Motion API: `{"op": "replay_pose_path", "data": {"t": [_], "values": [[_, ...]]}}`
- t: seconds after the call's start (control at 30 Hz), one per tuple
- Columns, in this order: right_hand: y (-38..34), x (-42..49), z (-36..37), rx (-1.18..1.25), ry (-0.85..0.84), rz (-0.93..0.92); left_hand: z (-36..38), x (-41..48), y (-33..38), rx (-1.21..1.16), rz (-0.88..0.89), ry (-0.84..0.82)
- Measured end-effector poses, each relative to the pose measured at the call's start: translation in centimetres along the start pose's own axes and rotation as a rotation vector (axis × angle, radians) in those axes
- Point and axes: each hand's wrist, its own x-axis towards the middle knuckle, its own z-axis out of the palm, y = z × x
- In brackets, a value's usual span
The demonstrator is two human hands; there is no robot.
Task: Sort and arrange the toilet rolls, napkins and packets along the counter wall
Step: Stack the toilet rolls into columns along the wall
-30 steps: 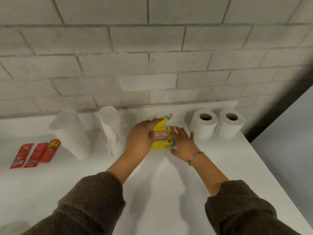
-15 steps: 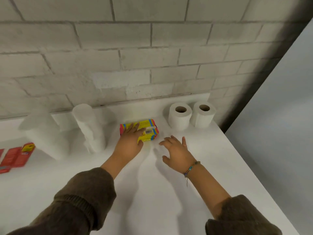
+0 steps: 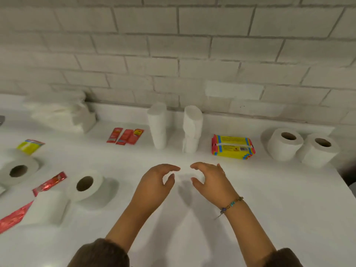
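A white counter (image 3: 192, 237) runs under a pale brick wall (image 3: 173, 54). The yellow packet (image 3: 233, 149) lies by the wall, between a napkin stack (image 3: 191, 130) and toilet rolls (image 3: 285, 145). The left hand (image 3: 154, 182) has let go of it. Now both it and the right hand (image 3: 212, 180) hover nearer the person, each grip loose and empty.

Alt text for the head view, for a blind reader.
Left hand and right hand hover empty, fingers loosely curled, above a white counter. Beyond them by the grey brick wall lie a yellow striped packet and two white toilet rolls.
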Motion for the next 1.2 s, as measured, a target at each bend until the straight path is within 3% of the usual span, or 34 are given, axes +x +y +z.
{"op": "replay_pose_path", "data": {"t": [0.13,0.3,0.47,0.6,0.77,0.9,1.07,1.2], "values": [[-4.9,0.6,2.4,0.017,-0.004,-0.049,-4.8,-2.2,-2.6,0.018,-0.009,0.073],[-11.7,1.1,6.6,0.038,0.002,-0.075,-10.5,-5.2,-7.1,0.018,-0.006,0.052],[-20.2,1.3,12.3,0.034,0.098,-0.056,-19.2,-7.4,-15.1,0.013,0.038,0.07],[-27.1,1.0,17.0,-0.004,0.187,-0.109,-24.6,-8.5,-22.5,-0.062,-0.063,0.128],[-32.1,1.1,22.9,-0.032,0.129,-0.103,-27.9,-10.5,-29.0,-0.092,-0.204,0.085],[-34.1,1.4,26.2,-0.037,0.004,-0.047,-28.1,-11.5,-31.9,-0.107,-0.238,0.026],[-35.2,1.8,29.9,-0.06,-0.075,0.156,-28.2,-11.8,-34.2,-0.1,-0.251,0.006],[-35.5,2.4,31.3,0.141,-0.134,0.393,-29.0,-11.4,-35.2,-0.127,-0.256,0.048]]}}
